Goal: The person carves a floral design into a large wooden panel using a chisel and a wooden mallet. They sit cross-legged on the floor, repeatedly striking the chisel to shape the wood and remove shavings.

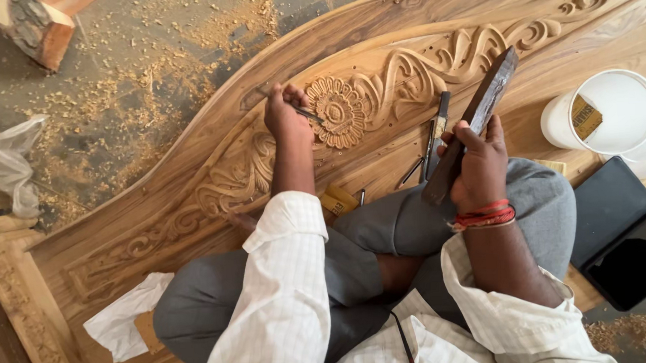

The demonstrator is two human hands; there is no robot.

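My left hand (286, 115) grips a thin metal chisel (308, 115) whose tip rests at the left edge of a carved round flower (339, 111) on a large curved wooden panel (193, 154). Raised above my knee, my right hand (478, 163) is closed around a long dark wooden mallet stick (478, 116) that points up and to the right. I sit cross-legged on the panel in grey trousers and a white checked shirt. Scroll carvings (433, 59) run along the panel to either side of the flower.
Several spare chisels (433, 143) lie on the panel between my hands. A white plastic tub (607, 114) and a black case (618, 228) sit at right. Crumpled white paper (124, 317) lies at lower left. Wood shavings (119, 88) cover the floor, with a plastic bag (7, 167) at far left.
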